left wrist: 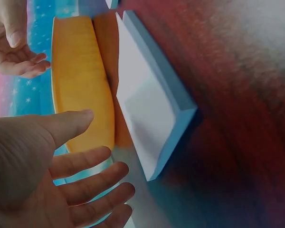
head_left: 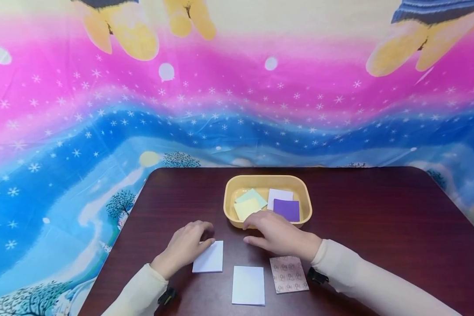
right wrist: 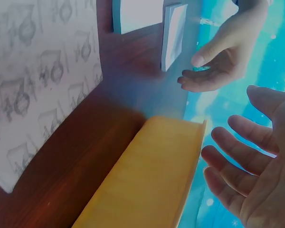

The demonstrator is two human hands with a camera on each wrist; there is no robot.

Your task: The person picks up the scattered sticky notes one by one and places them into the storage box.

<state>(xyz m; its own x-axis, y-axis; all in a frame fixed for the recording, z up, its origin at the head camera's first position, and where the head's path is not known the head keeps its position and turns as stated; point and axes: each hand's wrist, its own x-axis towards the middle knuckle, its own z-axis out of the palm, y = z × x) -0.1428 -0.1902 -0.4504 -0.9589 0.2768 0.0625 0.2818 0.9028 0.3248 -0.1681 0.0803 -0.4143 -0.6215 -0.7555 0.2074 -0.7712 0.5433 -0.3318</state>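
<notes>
My left hand (head_left: 187, 245) hovers over the far left corner of a white paper pad (head_left: 208, 260); in the left wrist view its relaxed fingers hold nothing and are apart from the pad. My right hand (head_left: 277, 235) hangs loosely bent over the front rim of a yellow plastic tub (head_left: 306, 206), its palm free of anything in the right wrist view. Inside the tub lie a pale green paper square (head_left: 256, 196), a pale yellow one (head_left: 246, 208), a white one (head_left: 279, 196) and a purple one (head_left: 286, 210). Whether my right fingertips touch the rim, I cannot tell.
A second white pad (head_left: 248, 285) lies nearer the front of the dark wooden table (head_left: 379, 228). To its right is a pinkish square pad (head_left: 289, 274) with a repeated print. Behind the table hangs a colourful cloth (head_left: 237, 101).
</notes>
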